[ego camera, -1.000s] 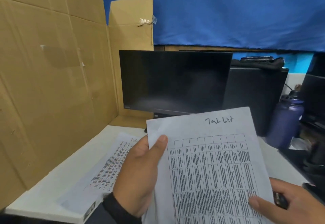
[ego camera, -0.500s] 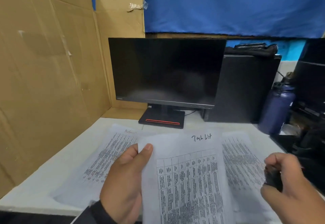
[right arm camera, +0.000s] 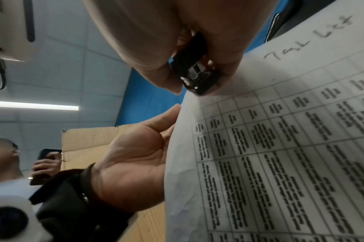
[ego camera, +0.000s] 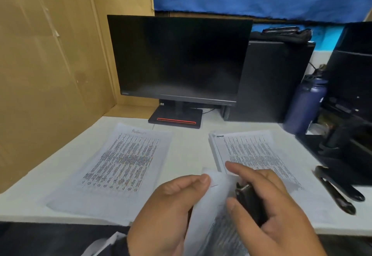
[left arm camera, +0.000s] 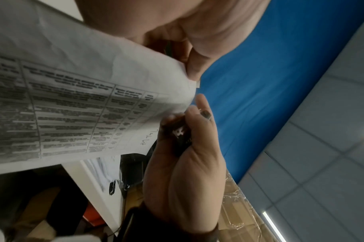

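Step in hand: fastening the Task List sheets at their top corner; this is my judgement from the grip and the tool.

Position of the work: the sheets are held up off the desk, in front of my body and between both hands, printed side toward me; the handwritten heading is at the top edge.

Left hand: the thumb lies on the front of the sheets near the top corner and the fingers are behind them; the corner is pinched between the two.

Right hand: the thumb and curled fingers are wrapped round a small black stapler, as I take it to be; the index finger is stretched forward past it. The nose of the stapler is at the top margin, just beside the pinched corner; whether the paper is already inside its mouth, I cannot tell.

Next move, as I judge it: seat the corner fully in the mouth of the stapler; keep every sheet edge flush under the left thumb; keep the left fingertips out of the closing path; then squeeze once, firmly, square to the paper. Risk: a loose pinch would let the back sheets slip and miss the staple.

Surroundings: a left printed stack and a right printed stack lie flat on the desk, well apart; a dark monitor stands behind them; a black hand tool lies at the right edge.
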